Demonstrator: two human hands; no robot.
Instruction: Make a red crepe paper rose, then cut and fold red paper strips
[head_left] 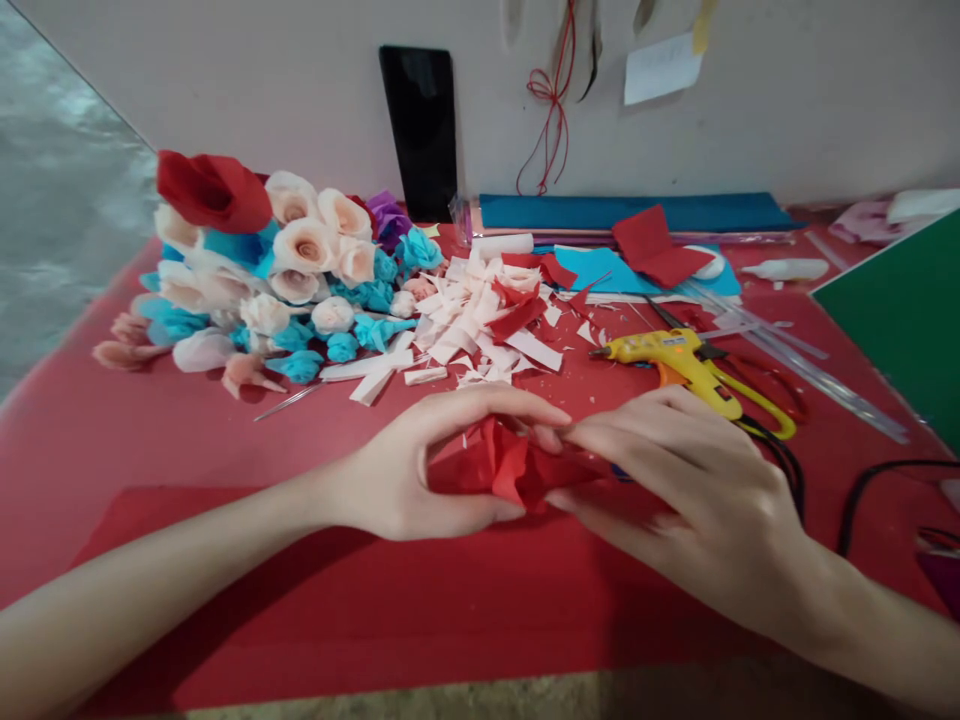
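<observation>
The person holds one red paper piece [506,465] above the near middle of the surface [60,440], between both hands. The left grip [409,465] curves around it, thumb below and fingers above; the right grip [690,480] is closed on its right end, thumb and fingertips pinching the folds.

The piece looks very light, soft and thin, likely to crease or tear under pressure but not to slip much. It would best be taken by the gathered end, with the petal-like edges only loosely cupped.

Counted around it: one glue gun [667,352], one phone [420,130] leaning on the wall, one white bottle [787,270], one green board [900,320]. Among the flowers [304,250] at the left, one large red bloom [214,190] stands out; the cream and blue ones overlap too much for an exact count, as do the scraps [457,310].
</observation>
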